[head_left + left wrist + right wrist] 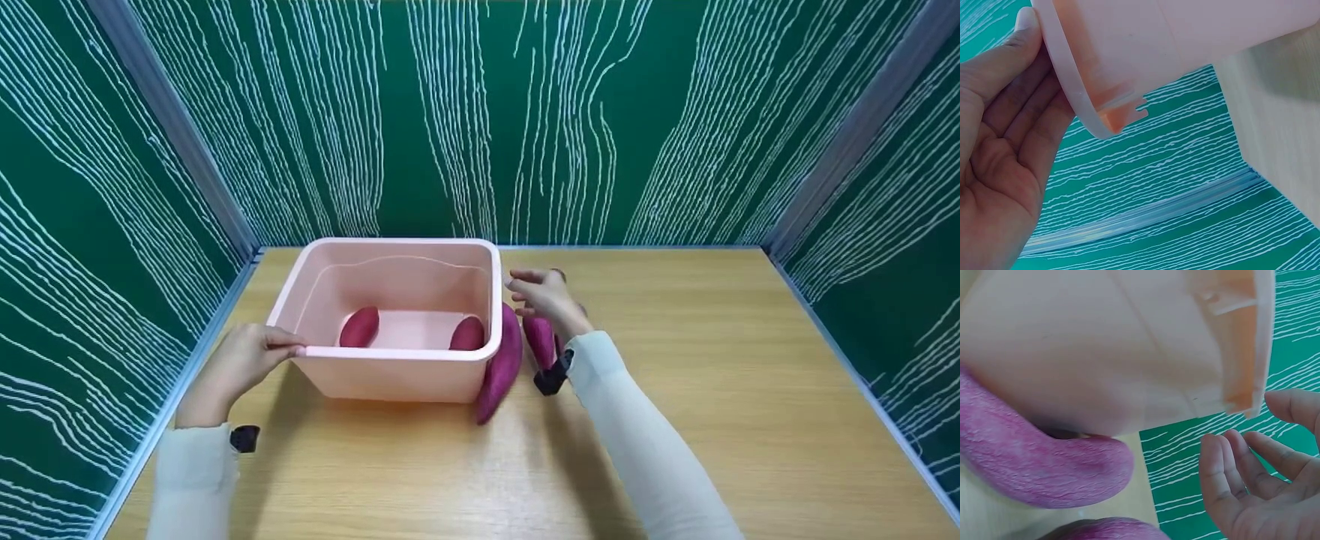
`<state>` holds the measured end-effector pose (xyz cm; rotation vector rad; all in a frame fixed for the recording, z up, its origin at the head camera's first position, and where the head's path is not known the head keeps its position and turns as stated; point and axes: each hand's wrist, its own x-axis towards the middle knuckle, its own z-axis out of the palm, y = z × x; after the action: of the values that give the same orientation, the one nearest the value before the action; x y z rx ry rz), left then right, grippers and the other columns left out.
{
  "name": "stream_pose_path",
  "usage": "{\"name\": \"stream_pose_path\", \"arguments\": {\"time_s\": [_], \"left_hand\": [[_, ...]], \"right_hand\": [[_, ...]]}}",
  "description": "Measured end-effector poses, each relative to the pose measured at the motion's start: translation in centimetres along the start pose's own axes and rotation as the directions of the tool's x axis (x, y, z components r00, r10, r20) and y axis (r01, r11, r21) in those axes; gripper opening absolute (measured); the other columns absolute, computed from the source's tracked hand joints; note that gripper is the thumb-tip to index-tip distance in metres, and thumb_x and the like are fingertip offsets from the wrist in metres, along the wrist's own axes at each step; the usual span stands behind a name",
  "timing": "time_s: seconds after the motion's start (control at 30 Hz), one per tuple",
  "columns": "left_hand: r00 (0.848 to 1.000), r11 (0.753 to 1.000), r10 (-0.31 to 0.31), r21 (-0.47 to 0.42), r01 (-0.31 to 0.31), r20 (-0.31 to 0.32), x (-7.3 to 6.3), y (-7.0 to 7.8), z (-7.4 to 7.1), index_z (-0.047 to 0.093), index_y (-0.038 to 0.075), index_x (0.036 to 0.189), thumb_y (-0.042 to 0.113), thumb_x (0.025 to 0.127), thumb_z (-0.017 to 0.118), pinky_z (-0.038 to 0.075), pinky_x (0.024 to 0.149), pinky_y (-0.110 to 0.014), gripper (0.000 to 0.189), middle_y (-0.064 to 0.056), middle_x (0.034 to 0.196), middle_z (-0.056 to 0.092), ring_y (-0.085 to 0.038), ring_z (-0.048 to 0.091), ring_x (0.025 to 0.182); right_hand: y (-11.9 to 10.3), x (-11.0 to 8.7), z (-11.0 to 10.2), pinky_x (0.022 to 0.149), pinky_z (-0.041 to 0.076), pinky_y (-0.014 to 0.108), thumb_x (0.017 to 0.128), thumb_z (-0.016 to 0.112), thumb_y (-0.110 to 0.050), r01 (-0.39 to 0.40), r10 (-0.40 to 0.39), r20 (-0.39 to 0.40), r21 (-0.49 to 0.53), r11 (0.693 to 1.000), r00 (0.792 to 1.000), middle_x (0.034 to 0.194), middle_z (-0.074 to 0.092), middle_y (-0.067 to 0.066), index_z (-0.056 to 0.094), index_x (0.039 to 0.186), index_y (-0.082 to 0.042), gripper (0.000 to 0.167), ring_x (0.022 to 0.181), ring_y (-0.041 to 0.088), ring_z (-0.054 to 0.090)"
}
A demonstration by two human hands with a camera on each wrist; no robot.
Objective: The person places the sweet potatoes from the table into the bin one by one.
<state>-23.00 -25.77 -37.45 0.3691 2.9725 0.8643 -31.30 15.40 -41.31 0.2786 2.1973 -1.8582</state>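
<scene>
Pale pink, rounded-rectangular plastic bin [397,379]: we see it at the centre-left of the head view, its mouth facing up, on the light wood-grain counter [750,375]. Our left hand [238,360] pinches its rim at the lower-left corner, thumb on one side and fingers on the other. Our right hand [551,300] hovers just beside the rim's right side, fingers apart and slightly bent, holding nothing; we cannot tell whether a fingertip touches the rim. Inside the bin, we find a smooth dark-red oval piece [360,327] towards the left and a similar dark-red rounded piece [468,334] at the lower right, partly hidden by the front wall. Outside, a long, curved magenta-purple piece [504,367] lies along the right wall, and a shorter purple elongated piece [539,341] shows beneath our right wrist. Green panels with wavy white lines [525,120] fill the upper frame.
</scene>
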Motion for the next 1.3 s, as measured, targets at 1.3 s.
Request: {"name": "stream_pose_path", "arguments": {"time_s": [1.3], "left_hand": [[1.0, 1.0, 0.018, 0.004, -0.018, -0.015, -0.2, 0.0, 0.0, 0.075, 0.005, 0.105, 0.008, 0.086, 0.07, 0.053, 0.089, -0.051, 0.02, -0.019, 0.105, 0.072, -0.038, 0.065, 0.099]], "right_hand": [[7.0, 0.6, 0.4, 0.095, 0.052, 0.045, 0.096, 0.057, -0.022, -0.146, 0.145, 0.064, 0.008, 0.989, 0.987, 0.135, 0.045, 0.012, 0.029, 0.151, -0.015, 0.062, 0.109, 0.024, 0.051]]}}
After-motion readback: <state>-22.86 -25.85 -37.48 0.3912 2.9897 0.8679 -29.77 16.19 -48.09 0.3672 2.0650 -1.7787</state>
